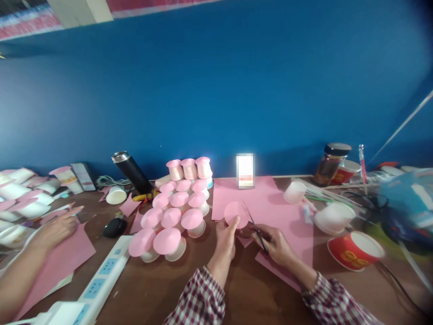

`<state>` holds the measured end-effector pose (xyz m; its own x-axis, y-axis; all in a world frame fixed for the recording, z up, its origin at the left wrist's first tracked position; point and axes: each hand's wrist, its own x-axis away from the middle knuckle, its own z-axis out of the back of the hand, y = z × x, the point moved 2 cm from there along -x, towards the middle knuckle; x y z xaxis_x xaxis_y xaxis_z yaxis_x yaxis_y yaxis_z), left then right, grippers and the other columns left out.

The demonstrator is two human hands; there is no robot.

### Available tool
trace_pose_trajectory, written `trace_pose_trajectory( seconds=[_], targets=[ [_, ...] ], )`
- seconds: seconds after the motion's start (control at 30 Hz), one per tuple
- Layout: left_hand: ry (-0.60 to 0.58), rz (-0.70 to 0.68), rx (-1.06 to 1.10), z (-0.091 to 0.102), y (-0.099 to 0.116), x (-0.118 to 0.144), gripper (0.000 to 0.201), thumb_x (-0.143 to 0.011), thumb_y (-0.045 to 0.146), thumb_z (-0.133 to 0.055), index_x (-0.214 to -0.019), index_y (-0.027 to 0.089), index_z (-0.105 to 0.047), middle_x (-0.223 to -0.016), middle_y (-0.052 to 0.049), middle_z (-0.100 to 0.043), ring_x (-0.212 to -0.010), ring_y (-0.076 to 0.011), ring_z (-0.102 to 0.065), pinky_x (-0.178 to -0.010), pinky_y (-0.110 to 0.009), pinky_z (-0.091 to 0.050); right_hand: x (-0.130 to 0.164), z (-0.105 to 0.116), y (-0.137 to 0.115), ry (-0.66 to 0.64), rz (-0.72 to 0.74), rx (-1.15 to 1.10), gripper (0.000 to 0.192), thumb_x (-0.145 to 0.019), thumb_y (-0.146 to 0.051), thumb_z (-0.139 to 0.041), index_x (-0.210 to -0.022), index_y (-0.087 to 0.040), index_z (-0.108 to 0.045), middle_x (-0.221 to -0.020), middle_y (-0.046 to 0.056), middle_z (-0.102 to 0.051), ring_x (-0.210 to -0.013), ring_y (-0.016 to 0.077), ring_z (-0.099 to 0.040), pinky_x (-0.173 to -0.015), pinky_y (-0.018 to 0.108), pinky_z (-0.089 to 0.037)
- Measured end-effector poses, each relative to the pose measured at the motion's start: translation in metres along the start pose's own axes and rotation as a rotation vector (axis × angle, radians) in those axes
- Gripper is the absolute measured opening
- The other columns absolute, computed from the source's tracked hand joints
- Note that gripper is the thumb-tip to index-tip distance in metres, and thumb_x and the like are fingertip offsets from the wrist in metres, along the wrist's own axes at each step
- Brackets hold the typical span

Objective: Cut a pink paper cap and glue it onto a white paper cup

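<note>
My left hand (226, 238) holds up a round pink paper disc (236, 213) by its lower edge, above a pink paper sheet (270, 205) on the brown table (250, 289). My right hand (275, 243) grips a pair of scissors (254, 225), whose blades point up toward the disc's right side. Both wrists show red-and-white checked sleeves. To the left of my left hand stand several white cups capped with pink discs (171, 216).
Another person's hand (56, 228) rests on pink paper (59, 262) at the left. A white power strip (98, 282) lies near the front. A black flask (131, 171), a jar (329, 164), red paper cups (355, 250) and white cups (333, 216) stand around.
</note>
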<state>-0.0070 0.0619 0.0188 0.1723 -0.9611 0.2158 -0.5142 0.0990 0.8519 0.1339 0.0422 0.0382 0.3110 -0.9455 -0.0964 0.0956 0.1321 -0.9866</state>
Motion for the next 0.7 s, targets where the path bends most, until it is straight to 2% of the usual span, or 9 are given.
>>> trace_pose_trajectory(
  seconds=[0.17, 0.23, 0.3, 0.4, 0.57, 0.7],
  targets=[
    [0.041, -0.007, 0.005, 0.0007, 0.0, -0.0001, 0.032, -0.059, 0.034, -0.077, -0.079, 0.01, -0.067, -0.069, -0.007, -0.068, -0.063, -0.0171, -0.063, -0.064, -0.029, -0.048, 0.0006, -0.0002, 0.0015, 0.043, -0.022, 0.063, 0.035, -0.079, -0.041, -0.063, -0.101, -0.014, -0.068, -0.083, 0.008, -0.072, -0.071, 0.0218, -0.066, -0.07, 0.032, -0.054],
    [0.051, -0.011, -0.001, 0.0009, 0.0, -0.0004, 0.033, -0.059, 0.034, -0.077, -0.079, 0.01, -0.067, -0.07, -0.008, -0.068, -0.062, -0.0167, -0.063, -0.062, -0.028, -0.048, 0.0013, -0.0006, 0.0031, 0.043, -0.045, 0.081, 0.035, -0.079, -0.041, -0.063, -0.101, -0.014, -0.068, -0.074, 0.006, -0.071, -0.06, 0.0183, -0.063, -0.06, 0.028, -0.054],
    [0.049, -0.016, -0.008, 0.0008, 0.0, -0.0007, 0.035, -0.059, 0.035, -0.077, -0.08, 0.01, -0.066, -0.069, -0.007, -0.067, -0.058, -0.015, -0.061, -0.058, -0.026, -0.047, 0.0018, -0.0006, 0.0047, 0.038, -0.052, 0.099, 0.034, -0.08, -0.04, -0.062, -0.101, -0.014, -0.068, -0.069, 0.004, -0.069, -0.057, 0.017, -0.062, -0.056, 0.026, -0.052],
    [0.037, -0.019, -0.009, 0.0002, 0.0, -0.0009, 0.034, -0.06, 0.035, -0.077, -0.08, 0.009, -0.066, -0.066, -0.005, -0.066, -0.052, -0.0124, -0.058, -0.053, -0.025, -0.045, 0.0019, 0.0001, 0.0057, 0.045, -0.051, 0.115, 0.035, -0.08, -0.041, -0.062, -0.1, -0.013, -0.068, -0.068, 0.005, -0.07, -0.067, 0.0204, -0.065, -0.061, 0.028, -0.054],
    [-0.001, -0.017, -0.019, -0.0001, -0.0008, -0.0002, 0.03, -0.062, 0.036, -0.076, -0.073, 0.01, -0.065, -0.064, -0.004, -0.065, -0.052, -0.012, -0.057, -0.054, -0.025, -0.045, 0.0012, -0.0006, 0.0012, 0.01, -0.009, 0.026, 0.037, -0.081, -0.042, -0.061, -0.104, -0.014, -0.067, -0.095, 0.012, -0.071, -0.086, 0.0259, -0.067, -0.078, 0.036, -0.054],
    [-0.046, -0.038, -0.048, 0.0002, -0.0039, -0.0007, 0.031, -0.064, 0.037, -0.074, -0.074, 0.009, -0.066, -0.064, -0.005, -0.065, -0.052, -0.0122, -0.056, -0.054, -0.025, -0.045, 0.0011, -0.001, 0.0006, -0.025, -0.019, -0.038, 0.038, -0.082, -0.042, -0.059, -0.107, -0.014, -0.065, -0.101, 0.013, -0.071, -0.095, 0.028, -0.066, -0.085, 0.04, -0.052]
  ],
)
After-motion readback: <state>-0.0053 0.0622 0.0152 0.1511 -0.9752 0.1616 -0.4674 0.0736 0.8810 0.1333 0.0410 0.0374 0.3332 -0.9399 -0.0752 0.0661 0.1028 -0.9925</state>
